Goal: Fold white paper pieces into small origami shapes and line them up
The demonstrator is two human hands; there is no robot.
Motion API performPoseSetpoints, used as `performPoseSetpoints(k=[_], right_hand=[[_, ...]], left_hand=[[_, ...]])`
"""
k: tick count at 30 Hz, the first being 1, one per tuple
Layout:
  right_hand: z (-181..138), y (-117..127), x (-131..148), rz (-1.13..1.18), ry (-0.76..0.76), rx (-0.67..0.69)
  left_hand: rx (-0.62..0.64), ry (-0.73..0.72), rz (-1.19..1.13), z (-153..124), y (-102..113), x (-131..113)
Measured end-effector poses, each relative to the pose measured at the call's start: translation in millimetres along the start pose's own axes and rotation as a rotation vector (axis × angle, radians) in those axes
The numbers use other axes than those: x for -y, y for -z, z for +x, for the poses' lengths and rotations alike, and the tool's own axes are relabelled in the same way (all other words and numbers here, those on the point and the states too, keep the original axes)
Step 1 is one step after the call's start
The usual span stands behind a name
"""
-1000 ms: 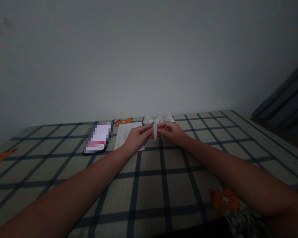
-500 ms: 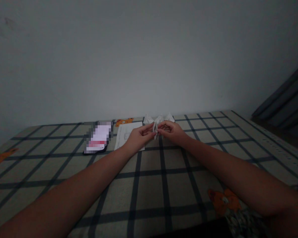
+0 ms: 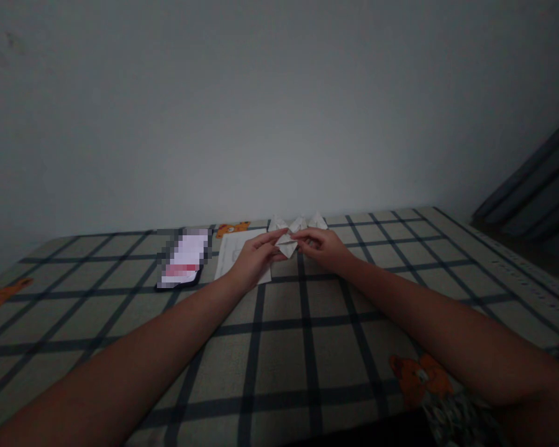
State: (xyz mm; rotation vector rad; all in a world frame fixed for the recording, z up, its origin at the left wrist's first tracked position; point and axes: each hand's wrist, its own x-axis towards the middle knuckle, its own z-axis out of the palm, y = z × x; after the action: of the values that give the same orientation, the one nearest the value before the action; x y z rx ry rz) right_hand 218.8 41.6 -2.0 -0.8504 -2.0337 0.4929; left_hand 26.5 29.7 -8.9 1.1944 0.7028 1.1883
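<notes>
A pale wall [image 3: 279, 105] backs a checked cloth [image 3: 279, 354], whose far edge meets it just beyond the hands; the cloth runs on to a border at right and spreads between the two forearms, giving room on the near side. To the left, a printed sheet [image 3: 226, 257] and, farther out, a phone [image 3: 182, 254] bound the space. The left hand [image 3: 256, 257] and right hand [image 3: 325, 248] meet at center, each with a narrow fingertip grip on a folded paper [image 3: 287, 249], held just in front of white paper peaks [image 3: 317, 220]. Seen narrow and edge-on half a second earlier, the piece now shows a broader, creased white face tapering to a downward point.
</notes>
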Motion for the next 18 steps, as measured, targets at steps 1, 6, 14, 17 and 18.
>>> performPoseSetpoints(k=[1, 6, 14, 17, 18], right_hand=[[0.0, 0.5, 0.3, -0.016, 0.006, 0.002], [-0.3, 2.7, 2.1, -0.060, 0.078, 0.024], [0.4, -1.7, -3.2, 0.146, -0.093, 0.002], [1.2, -3.1, -5.8, 0.145, -0.117, 0.032], [1.3, -3.1, -6.0, 0.126, -0.117, 0.044]], left_hand=[[0.016, -0.008, -0.025, 0.5, 0.7, 0.4], [-0.028, -0.019, 0.080, 2.0, -0.8, 2.3], [0.013, -0.123, 0.415, 1.5, -0.2, 4.5], [0.070, -0.131, 0.411, 0.2, 1.0, 6.5], [0.090, -0.124, 0.410, -0.3, 1.0, 6.9]])
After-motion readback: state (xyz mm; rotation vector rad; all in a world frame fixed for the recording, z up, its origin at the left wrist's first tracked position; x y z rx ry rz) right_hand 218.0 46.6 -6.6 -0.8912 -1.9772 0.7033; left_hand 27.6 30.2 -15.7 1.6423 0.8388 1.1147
